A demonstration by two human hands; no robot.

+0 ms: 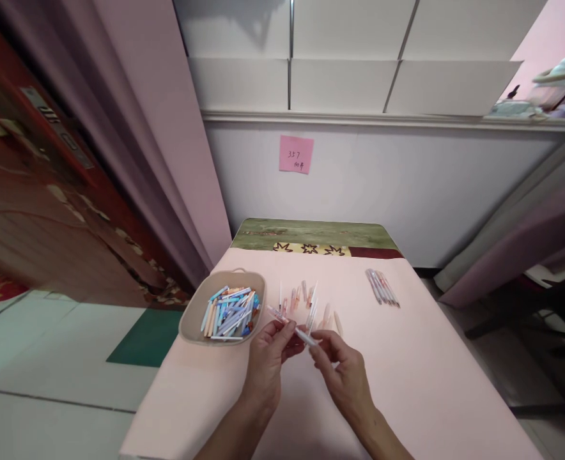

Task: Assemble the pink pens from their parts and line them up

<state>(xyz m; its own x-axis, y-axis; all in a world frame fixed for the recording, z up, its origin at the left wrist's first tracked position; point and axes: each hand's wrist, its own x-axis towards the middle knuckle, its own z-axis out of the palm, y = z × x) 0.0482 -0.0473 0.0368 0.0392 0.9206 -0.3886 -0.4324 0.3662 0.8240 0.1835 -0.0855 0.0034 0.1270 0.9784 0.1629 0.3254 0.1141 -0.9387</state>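
Between my hands is a slim pen (305,337), held at a slant, with a pale grey-white end toward the right and a clear, pinkish end toward the upper left. My left hand (266,361) pinches it around the middle. The fingertips of my right hand (344,365) close on its pale lower end. Just beyond my hands lie loose pen parts (296,297): pinkish and orange pieces, clear tubes and thin white sticks. A few pale peach pieces (338,323) rest behind my right hand, which partly hides them.
At the left of the pink-covered table (431,377) stands a beige basket (186,326) full of blue, white and orange pen pieces. A row of pens (382,287) lies at the right. The wall (359,172) behind bears a pink note (296,154).
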